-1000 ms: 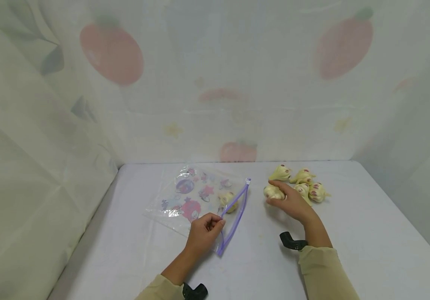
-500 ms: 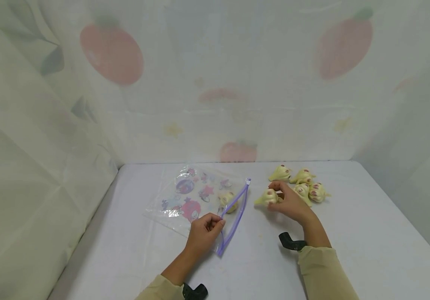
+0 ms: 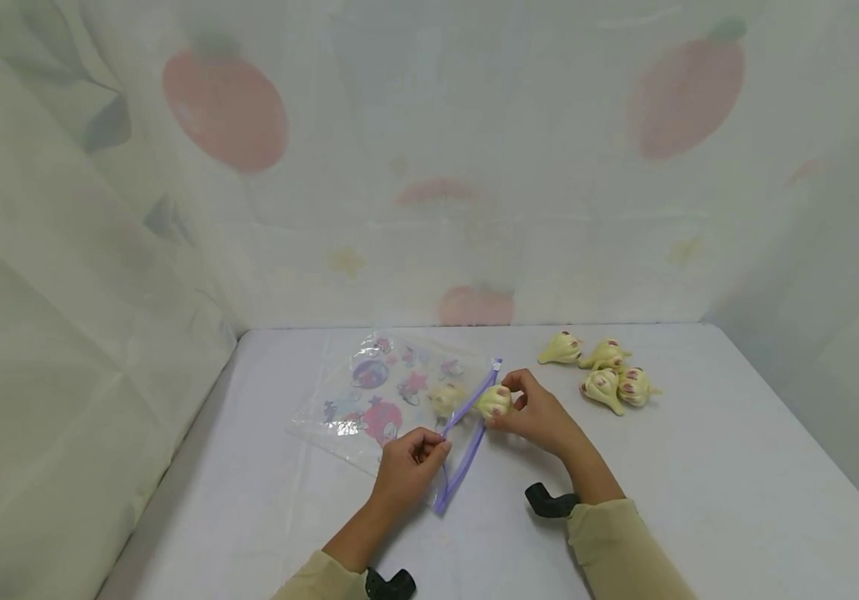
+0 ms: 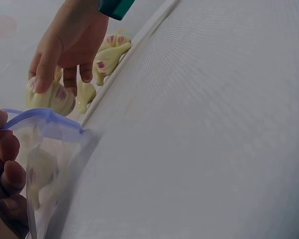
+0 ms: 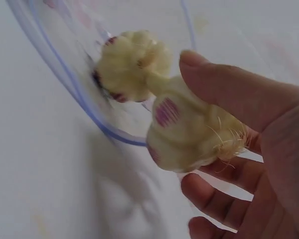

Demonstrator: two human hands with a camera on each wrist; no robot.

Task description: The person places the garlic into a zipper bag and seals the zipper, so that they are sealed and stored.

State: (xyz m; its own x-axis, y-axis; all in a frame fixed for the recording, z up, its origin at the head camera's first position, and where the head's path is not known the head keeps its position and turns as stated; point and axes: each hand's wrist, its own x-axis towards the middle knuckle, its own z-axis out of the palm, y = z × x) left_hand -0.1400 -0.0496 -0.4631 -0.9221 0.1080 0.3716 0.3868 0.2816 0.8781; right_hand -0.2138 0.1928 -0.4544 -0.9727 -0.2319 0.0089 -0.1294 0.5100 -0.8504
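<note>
Mid-frame, the clear bag (image 3: 384, 417) has its lower edge partly hidden by the left hand (image 3: 407, 467), fingertips pinching the purple rim (image 3: 463, 473). Rightward, the right hand (image 3: 545, 419) clamps a garlic bulb (image 3: 493, 402) at the opening; plastic blurs the inner bulb (image 3: 445, 400).

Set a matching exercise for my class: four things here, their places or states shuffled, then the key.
1. bare left hand
2. bare right hand
3. clear plastic bag with coloured prints
4. group of pale, knobbly garlic bulbs

A. lies on the white tabletop, an enclosed bulb showing
B. rests right of the bag, untouched
C. pinches a purple zip edge
D. holds a single bulb at the bag's mouth

Pairs: 1-C; 2-D; 3-A; 4-B
</note>
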